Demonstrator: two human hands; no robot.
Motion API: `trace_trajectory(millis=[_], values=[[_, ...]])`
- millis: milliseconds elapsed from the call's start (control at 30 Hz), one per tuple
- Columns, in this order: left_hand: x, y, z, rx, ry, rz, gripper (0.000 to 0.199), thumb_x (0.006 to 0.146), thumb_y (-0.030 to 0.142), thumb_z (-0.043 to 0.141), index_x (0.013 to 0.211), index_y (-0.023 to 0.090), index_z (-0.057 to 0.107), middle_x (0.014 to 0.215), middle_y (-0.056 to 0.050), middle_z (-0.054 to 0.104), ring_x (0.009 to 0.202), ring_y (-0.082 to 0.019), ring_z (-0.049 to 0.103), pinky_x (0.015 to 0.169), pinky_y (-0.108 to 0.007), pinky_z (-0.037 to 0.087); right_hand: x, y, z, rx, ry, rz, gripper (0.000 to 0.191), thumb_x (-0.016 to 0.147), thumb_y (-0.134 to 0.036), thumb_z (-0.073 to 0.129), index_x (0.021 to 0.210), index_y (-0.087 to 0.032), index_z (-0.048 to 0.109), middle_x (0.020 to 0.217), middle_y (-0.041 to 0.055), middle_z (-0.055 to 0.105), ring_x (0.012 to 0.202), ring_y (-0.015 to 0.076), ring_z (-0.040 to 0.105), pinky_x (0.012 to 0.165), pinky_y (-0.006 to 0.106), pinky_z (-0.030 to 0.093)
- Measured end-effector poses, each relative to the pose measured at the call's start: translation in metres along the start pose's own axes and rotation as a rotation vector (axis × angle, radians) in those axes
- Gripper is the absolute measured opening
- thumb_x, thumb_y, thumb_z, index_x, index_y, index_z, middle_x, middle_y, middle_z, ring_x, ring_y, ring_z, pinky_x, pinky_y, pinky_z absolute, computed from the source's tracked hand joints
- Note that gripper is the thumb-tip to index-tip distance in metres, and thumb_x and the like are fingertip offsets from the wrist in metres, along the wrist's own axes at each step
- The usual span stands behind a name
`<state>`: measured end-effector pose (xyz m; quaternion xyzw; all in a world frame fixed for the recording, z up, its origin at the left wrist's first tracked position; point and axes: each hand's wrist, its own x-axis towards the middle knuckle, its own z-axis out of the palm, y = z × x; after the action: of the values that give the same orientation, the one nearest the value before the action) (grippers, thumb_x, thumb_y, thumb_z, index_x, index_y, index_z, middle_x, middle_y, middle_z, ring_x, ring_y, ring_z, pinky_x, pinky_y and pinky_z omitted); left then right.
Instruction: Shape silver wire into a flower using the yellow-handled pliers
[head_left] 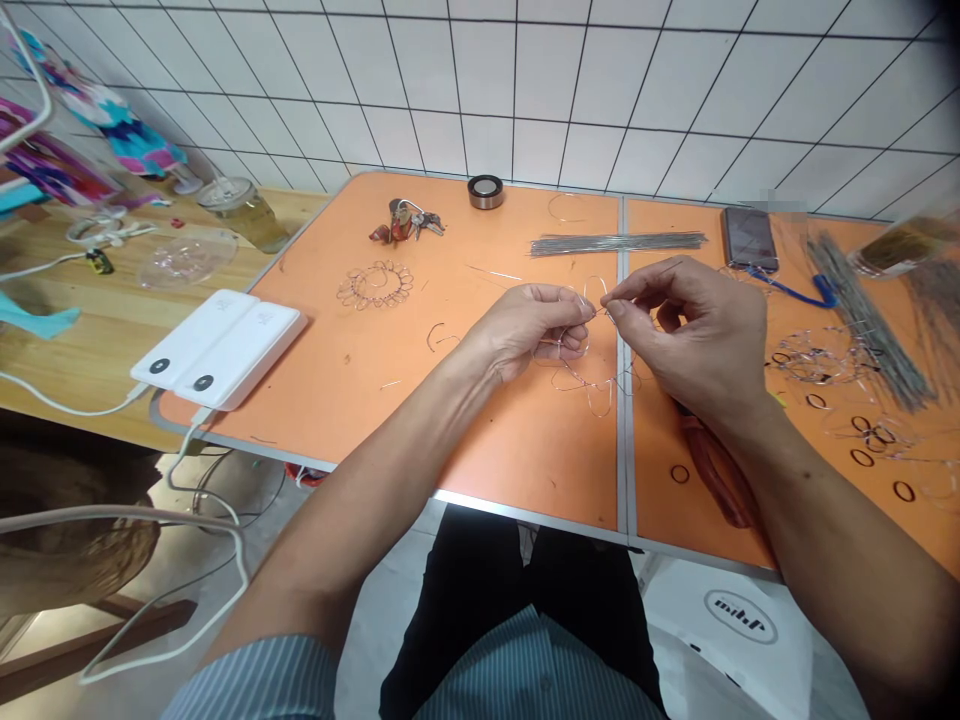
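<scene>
Above the orange table (525, 450), my left hand (544, 325) pinches a thin wire ring (589, 382) with looped edges, its fingers closed around one side. My right hand (686, 330) meets it from the right, thumb and forefinger pressed together at the wire near the left fingertips. Whether the right fingers hold the ring itself or a separate wire end is too fine to tell. The ring hangs below both hands, partly hidden by the left fingers. Under my right wrist lie red-handled pliers (712, 470), their head covered by the hand.
A finished-looking looped wire ring (375, 285), keys (409, 222) and a round tin (485, 191) lie left and behind. Wire bundles (615, 243), a phone (750, 238), tangled wire pieces (821, 358) and several small dark rings (862, 458) are around. A white power bank (217, 348) sits left.
</scene>
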<state>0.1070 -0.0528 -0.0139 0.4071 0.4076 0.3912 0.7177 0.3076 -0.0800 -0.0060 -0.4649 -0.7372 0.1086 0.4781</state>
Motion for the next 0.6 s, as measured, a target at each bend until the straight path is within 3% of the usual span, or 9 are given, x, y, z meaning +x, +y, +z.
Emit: trace_trajectory(millis=[167,267,433,600], values=[[0.001,-0.001,0.0,0.002,0.0,0.003,0.02,0.092,0.015,0.082,0.075,0.014,0.072,0.068,0.001,0.067,0.06,-0.008,0.061,0.072,-0.027,0.065,0.001,-0.001,-0.004,-0.063,-0.034,-0.003,0.017,0.097,-0.018,0.078,0.097,-0.034,0.082,0.088,-0.0015,0.08,0.074,0.0212,0.071,0.07,0.04,0.056],[0.003,-0.002,-0.002,-0.01,0.003,0.012,0.02,0.09,0.017,0.086,0.075,0.014,0.072,0.069,0.001,0.067,0.06,-0.008,0.061,0.07,-0.026,0.064,0.002,0.0,-0.005,-0.103,-0.053,-0.022,0.016,0.1,-0.022,0.075,0.104,-0.035,0.083,0.098,0.0015,0.084,0.082,0.0252,0.076,0.073,0.044,0.059],[0.006,-0.004,-0.006,-0.031,-0.001,0.024,0.019,0.083,0.019,0.094,0.082,0.014,0.075,0.069,0.002,0.067,0.062,-0.008,0.061,0.074,-0.028,0.067,0.006,0.007,-0.007,-0.244,-0.121,-0.186,0.02,0.101,-0.028,0.076,0.117,-0.037,0.084,0.134,0.0066,0.084,0.13,0.0399,0.075,0.101,0.061,0.062],[0.006,-0.004,-0.007,-0.038,-0.008,0.016,0.015,0.089,0.018,0.087,0.081,0.013,0.075,0.069,0.001,0.067,0.061,-0.008,0.06,0.073,-0.027,0.066,0.006,0.012,-0.006,-0.317,-0.155,-0.242,0.016,0.104,-0.029,0.074,0.115,-0.036,0.084,0.139,0.0064,0.082,0.132,0.0392,0.074,0.114,0.065,0.057]])
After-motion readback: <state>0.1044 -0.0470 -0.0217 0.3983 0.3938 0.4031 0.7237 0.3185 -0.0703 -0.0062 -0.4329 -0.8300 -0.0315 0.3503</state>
